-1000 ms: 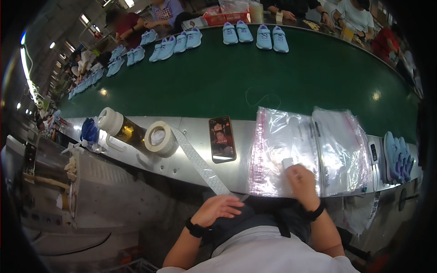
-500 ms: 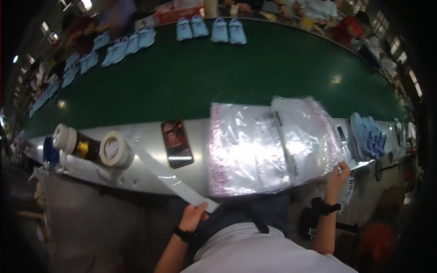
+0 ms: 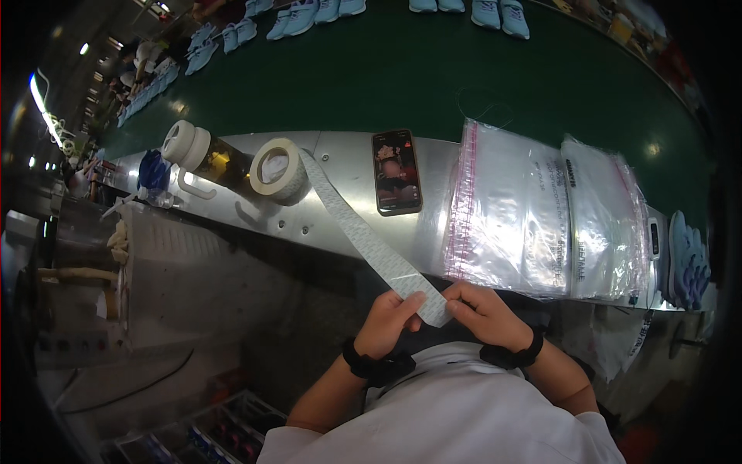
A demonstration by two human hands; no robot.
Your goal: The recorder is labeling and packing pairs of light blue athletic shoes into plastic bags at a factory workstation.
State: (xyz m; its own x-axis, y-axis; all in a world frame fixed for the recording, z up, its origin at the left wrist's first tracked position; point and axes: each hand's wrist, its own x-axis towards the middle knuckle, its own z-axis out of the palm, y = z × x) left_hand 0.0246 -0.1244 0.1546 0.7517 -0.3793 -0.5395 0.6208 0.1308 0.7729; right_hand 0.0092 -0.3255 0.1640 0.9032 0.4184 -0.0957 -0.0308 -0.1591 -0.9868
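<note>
A long strip of white printed labels (image 3: 357,232) runs from a roll (image 3: 280,172) on the metal ledge down to my hands. My left hand (image 3: 390,321) grips the strip close to its loose end, thumb on top. At the end itself, my right hand (image 3: 483,313) pinches the strip's edge between thumb and fingers. Both hands are held in front of my body, just off the ledge's near edge. To the right of the strip lie stacks of clear plastic bags (image 3: 510,209) with pink-edged borders, partly overlapping.
A phone (image 3: 397,172) with a lit screen lies between roll and bags. Left of the roll is a bottle (image 3: 220,164) with a white lid. Light blue shoes (image 3: 686,263) stand at the right end; more line the green surface's (image 3: 371,85) far side.
My right hand has come from the bags' right edge to the strip's end, beside my left hand. The view has swung left and down, so the table things appear shifted right.
</note>
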